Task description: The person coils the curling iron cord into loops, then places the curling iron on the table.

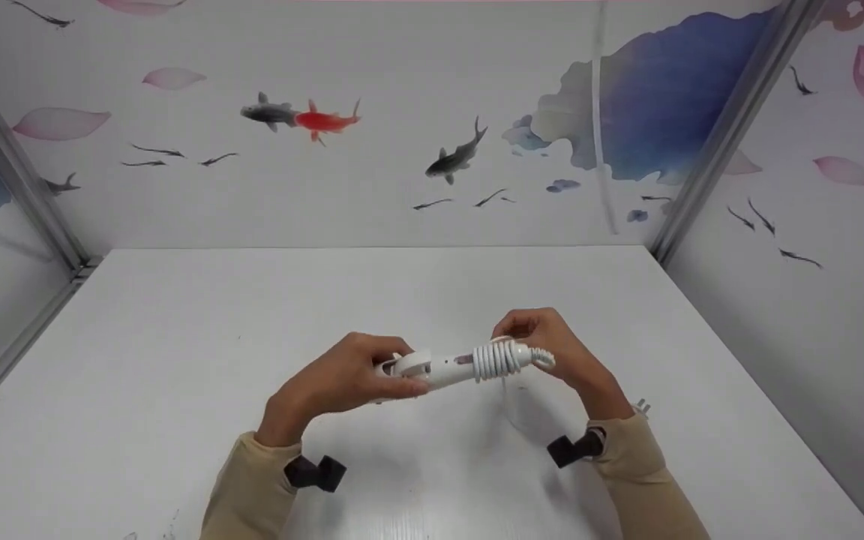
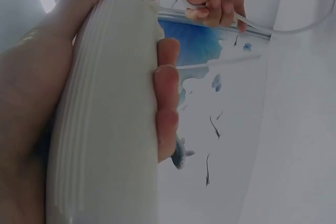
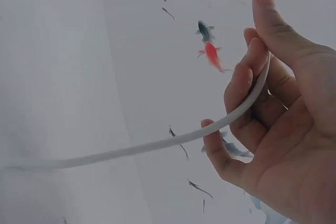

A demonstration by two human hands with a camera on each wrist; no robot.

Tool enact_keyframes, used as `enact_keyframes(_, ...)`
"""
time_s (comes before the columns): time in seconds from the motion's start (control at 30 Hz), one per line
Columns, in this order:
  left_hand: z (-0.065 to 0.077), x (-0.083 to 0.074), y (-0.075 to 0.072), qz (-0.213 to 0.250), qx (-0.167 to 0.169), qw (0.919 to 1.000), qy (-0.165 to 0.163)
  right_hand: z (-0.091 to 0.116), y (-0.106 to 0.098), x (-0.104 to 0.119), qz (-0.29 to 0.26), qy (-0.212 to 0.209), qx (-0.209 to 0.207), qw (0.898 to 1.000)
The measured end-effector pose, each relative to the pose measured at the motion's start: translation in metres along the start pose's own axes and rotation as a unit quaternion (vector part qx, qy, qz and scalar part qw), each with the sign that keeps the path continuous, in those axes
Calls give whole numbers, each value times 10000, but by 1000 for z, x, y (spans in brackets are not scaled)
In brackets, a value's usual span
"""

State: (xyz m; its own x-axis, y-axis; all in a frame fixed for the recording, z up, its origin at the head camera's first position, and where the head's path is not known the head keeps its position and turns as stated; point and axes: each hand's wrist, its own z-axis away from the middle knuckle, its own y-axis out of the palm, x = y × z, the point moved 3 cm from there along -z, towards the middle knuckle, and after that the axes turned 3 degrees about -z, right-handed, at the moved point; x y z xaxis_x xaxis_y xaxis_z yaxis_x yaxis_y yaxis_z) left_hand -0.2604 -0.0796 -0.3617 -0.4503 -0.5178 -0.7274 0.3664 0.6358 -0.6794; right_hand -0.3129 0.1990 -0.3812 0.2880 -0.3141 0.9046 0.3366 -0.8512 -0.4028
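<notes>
My left hand point(image 1: 349, 375) grips a white wand-shaped appliance point(image 1: 447, 370) that looks like a curling iron, held tilted above the table. In the left wrist view, its ribbed white body point(image 2: 113, 98) lies in the palm, with fingers around the far side. A white power cord point(image 1: 497, 361) is wound in several turns around the appliance's right end. My right hand point(image 1: 556, 345), just behind that end, pinches the cord between thumb and fingers. In the right wrist view, a loose stretch of cord point(image 3: 142, 148) runs across the curled fingers and away to the left.
A white table point(image 1: 177, 300) lies beneath both hands. The cord's plug point(image 1: 643, 407) shows beside the right sleeve. Printed panels point(image 1: 394, 60) with fish and petals enclose the back and sides, with metal posts point(image 1: 732, 127) at the corners.
</notes>
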Motion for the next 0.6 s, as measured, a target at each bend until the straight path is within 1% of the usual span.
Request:
enact_keyframes(0.1,2,1,1,-453,199,9988,-53,2,1,5,290,218,-53,9993)
enact_keyframes(0.2,1,1,6,-1091,208,9936,-198,3,7,10,677,135,80,9976)
enact_keyframes(0.27,-1,1,11,-1483,84,9883,-348,4,11,14,866,65,125,9961)
enact_keyframes(0.37,-5,-1,17,-1924,-236,9794,-574,5,17,20,1122,-5,-25,9937)
enact_keyframes(0.5,-7,-4,22,-2231,-711,9697,-697,7,25,28,1339,-36,-383,9902)
enact_keyframes(0.6,-7,-6,24,-2338,-882,9653,-753,7,31,31,1414,-56,-533,9885)
